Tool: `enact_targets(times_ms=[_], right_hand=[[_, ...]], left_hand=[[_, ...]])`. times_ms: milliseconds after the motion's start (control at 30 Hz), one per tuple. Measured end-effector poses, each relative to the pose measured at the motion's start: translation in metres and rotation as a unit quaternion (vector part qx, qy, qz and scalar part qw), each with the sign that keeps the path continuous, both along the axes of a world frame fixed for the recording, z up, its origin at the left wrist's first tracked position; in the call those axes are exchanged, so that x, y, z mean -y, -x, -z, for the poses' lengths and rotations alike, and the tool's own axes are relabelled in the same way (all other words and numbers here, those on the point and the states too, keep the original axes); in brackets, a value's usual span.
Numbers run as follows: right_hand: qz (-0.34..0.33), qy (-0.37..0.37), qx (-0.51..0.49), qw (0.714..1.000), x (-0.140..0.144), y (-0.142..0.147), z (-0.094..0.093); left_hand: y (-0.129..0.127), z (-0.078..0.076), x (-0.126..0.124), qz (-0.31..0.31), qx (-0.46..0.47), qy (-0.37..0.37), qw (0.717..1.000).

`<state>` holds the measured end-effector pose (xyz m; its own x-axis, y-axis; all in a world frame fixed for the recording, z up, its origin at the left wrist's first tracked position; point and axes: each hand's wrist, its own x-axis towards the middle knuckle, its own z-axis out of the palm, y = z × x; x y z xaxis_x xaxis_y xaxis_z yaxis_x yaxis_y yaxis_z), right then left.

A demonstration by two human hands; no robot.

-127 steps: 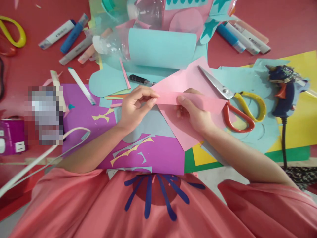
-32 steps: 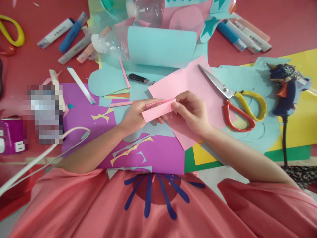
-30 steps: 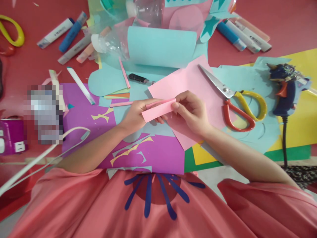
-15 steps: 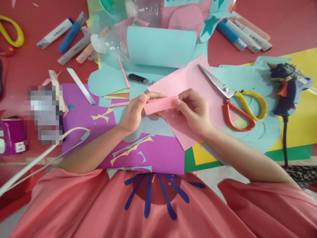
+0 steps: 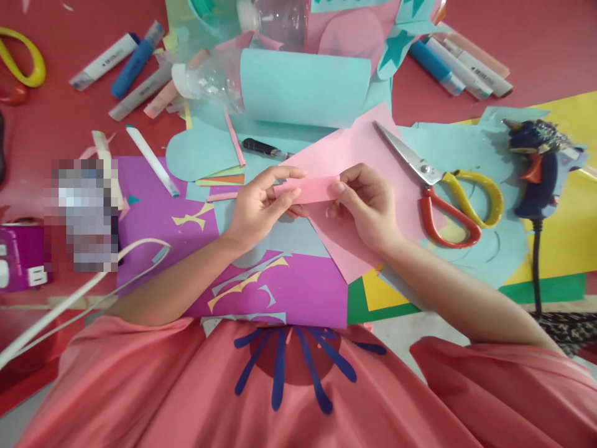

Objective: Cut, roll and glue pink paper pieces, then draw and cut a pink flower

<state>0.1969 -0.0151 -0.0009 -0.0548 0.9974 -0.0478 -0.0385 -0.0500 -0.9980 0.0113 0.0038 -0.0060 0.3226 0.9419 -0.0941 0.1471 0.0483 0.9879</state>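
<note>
A pink paper strip (image 5: 314,190) is stretched between my two hands, over a larger sheet of pink paper (image 5: 347,249). My left hand (image 5: 261,202) pinches its left end, thumb on top. At the other end, the thumb and fingers of my right hand (image 5: 366,202) close on the strip. To the right of that hand lie scissors (image 5: 426,171) with one red and one yellow handle. A black pen (image 5: 261,147) rests just beyond my left hand. Thin pink paper strips (image 5: 234,138) lie close by.
A plastic bottle wrapped in light blue paper (image 5: 305,87) lies at the back. Markers (image 5: 105,62) are on both sides. A glue gun (image 5: 543,168) with a cord sits at the right. Purple paper (image 5: 308,289) with cut scraps is in front; a white cable (image 5: 60,317) crosses the left.
My left thumb has come down onto the strip, and the strip has turned nearly level. My right hand keeps its pinch with little movement.
</note>
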Motion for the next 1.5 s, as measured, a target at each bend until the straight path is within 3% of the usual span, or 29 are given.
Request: enact_targets(times_ms=[333, 1200, 1500], right_hand=[[-0.006, 0.0, -0.004, 1.0, 0.0004, -0.0013, -0.0005], [-0.005, -0.009, -0.024, 1.0, -0.0022, -0.0031, 0.0014], [-0.026, -0.008, -0.015, 1.0, -0.0023, -0.0011, -0.001]], left_hand=[[-0.0005, -0.0057, 0.0022, -0.017, -0.011, 0.033, 0.999], [-0.0016, -0.008, 0.0017, -0.021, -0.016, 0.028, 0.999], [-0.0005, -0.006, 0.0003, -0.053, -0.009, 0.002, 0.999]])
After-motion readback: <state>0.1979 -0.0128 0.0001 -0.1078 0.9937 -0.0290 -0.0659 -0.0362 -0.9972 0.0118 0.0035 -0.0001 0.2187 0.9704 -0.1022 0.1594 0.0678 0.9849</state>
